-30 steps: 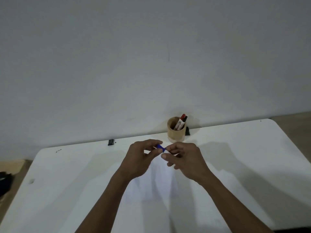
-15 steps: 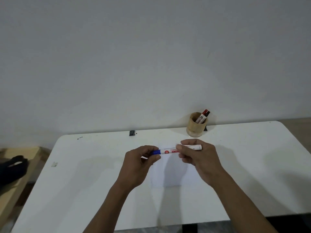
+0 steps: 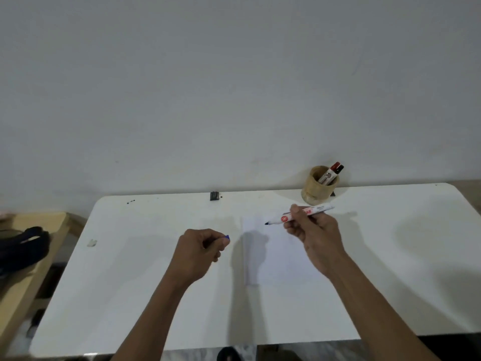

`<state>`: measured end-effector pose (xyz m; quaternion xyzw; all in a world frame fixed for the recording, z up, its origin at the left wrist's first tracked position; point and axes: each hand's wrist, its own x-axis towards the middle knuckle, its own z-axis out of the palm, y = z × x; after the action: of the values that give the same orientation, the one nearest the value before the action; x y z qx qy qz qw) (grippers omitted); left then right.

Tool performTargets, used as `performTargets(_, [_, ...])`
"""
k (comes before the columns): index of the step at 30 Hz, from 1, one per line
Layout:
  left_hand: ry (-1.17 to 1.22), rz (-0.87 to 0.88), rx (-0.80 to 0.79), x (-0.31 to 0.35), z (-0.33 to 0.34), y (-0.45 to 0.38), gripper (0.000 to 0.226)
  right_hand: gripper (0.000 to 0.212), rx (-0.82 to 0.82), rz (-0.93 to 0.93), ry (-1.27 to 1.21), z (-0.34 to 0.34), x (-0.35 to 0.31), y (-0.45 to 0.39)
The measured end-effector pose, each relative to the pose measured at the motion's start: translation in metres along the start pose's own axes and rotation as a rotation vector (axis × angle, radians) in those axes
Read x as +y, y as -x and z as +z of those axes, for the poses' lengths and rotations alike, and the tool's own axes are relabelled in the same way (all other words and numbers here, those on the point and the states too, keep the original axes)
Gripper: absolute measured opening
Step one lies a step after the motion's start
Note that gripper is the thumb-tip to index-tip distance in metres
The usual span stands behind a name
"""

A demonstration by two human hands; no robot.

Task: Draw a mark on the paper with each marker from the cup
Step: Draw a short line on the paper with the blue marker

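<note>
My right hand (image 3: 313, 231) grips an uncapped white marker (image 3: 316, 209) with a blue tip, held above the top of the white paper (image 3: 281, 256), its tip pointing left. My left hand (image 3: 200, 250) is closed around the blue cap (image 3: 227, 237), left of the paper. A round wooden cup (image 3: 316, 190) stands at the table's back edge with a red marker (image 3: 329, 173) and a black marker (image 3: 338, 169) leaning in it. No mark shows on the paper.
The white table (image 3: 130, 282) runs to a grey wall. A small black clip (image 3: 214, 195) sits at its back edge, a pale scrap (image 3: 91, 243) near its left edge. A wooden bench (image 3: 28, 267) with a dark bag (image 3: 23, 246) stands to the left.
The cap has come off the marker. My left hand drew away to the left with the cap, and my right hand moved right with the bare-tipped marker.
</note>
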<state>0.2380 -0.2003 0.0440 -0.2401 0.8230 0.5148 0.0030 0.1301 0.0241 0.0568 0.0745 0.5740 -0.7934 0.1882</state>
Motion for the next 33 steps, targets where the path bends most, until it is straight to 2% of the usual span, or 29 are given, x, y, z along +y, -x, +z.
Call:
performTargets(3, [-0.133, -0.021, 0.093, -0.005, 0.002, -0.023, 0.003, 0.004, 0.001, -0.005, 0.030, -0.007, -0.002, -0.021])
performTargets(8, [-0.300, -0.029, 0.223, -0.008, 0.025, -0.079, 0.008, 0.024, 0.069, 0.021, 0.044, -0.009, 0.019, -0.048])
performTargets(15, [-0.433, -0.088, 0.192, -0.024, 0.050, -0.143, 0.008, 0.020, 0.050, 0.085, 0.105, -0.015, 0.039, -0.077])
performTargets(23, [-0.504, -0.163, 0.167, -0.039, 0.054, -0.162, 0.015, 0.015, 0.016, 0.073, 0.164, -0.019, 0.050, -0.093])
performTargets(27, [-0.515, -0.185, 0.208, -0.041, 0.057, -0.151, 0.039, 0.010, -0.008, 0.103, 0.189, -0.021, 0.062, -0.097])
performTargets(30, [-0.452, -0.043, 0.360, -0.039, 0.066, -0.118, 0.040, 0.013, -0.051, 0.048, 0.230, -0.021, 0.063, -0.099])
performTargets(33, [-0.544, 0.173, 0.295, -0.059, 0.084, -0.078, 0.043, 0.016, -0.037, 0.012, 0.268, -0.014, 0.072, -0.103])
